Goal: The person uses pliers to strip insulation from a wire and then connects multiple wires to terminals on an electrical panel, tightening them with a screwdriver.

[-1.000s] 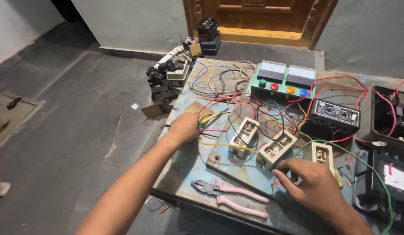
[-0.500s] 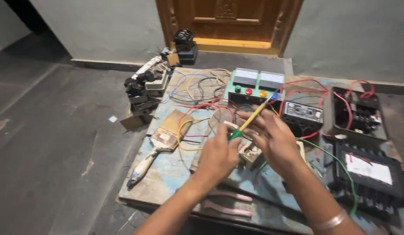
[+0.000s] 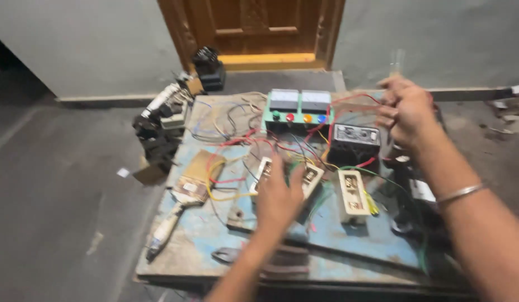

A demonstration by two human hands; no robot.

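Two hands: left (image 3: 279, 196) flat on three switch blocks (image 3: 351, 193); right (image 3: 407, 109) raised, grip unclear

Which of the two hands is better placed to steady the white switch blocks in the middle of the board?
Left. The left hand lies over the white switch blocks on the board. The right hand is raised above the far right corner, away from them.

Tangled wires (image 3: 237, 145), a green meter box (image 3: 297, 109) and white switch blocks (image 3: 351, 193) crowd the surface (image 3: 349, 246); only its near blue strip beside the paintbrush (image 3: 178, 210) lies open.
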